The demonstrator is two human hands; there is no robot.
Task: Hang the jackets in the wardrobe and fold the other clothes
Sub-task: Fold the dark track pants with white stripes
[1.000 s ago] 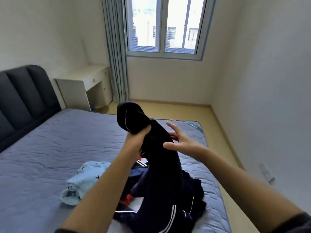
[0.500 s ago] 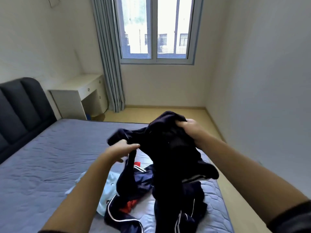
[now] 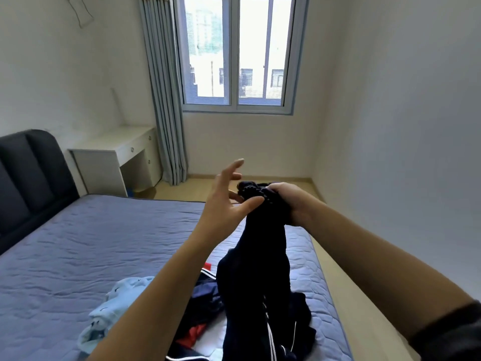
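Head view, single frame; person stands at the near side of a bed (image 3: pixel 91 243) with a grey-blue quilted cover.

Right hand (image 3: pixel 289 204): fingers curled round the bunched, gathered top edge of a dark navy garment (image 3: pixel 257 269); firm grip, fabric crumpled in the fist; held up in the air above the mattress.

Left hand (image 3: pixel 226 201): open, fingers spread and nearly straight, pointing up and away; holds nothing; thumb tip lies just beside the gathered edge, whether it touches the cloth cannot be told.

Dark navy garment: hangs down from the right hand in a long column; lower end reaches the bed and merges with the clothes lying there; thin white stripes show low on it; type of garment not clear.

Heap of navy clothes (image 3: pixel 205 298): on the bed at the near edge, under and left of the hanging garment; white piping and a red patch visible.

Light-blue garment (image 3: pixel 117 308): crumpled on the bed, just left of the heap, partly behind the left forearm.

Surroundings: dark padded headboard (image 3: pixel 31 173) at far left; white desk (image 3: pixel 114 157) beside it against the wall; grey-blue curtain (image 3: pixel 164 87) drawn to the left of a two-pane window (image 3: pixel 234 53).
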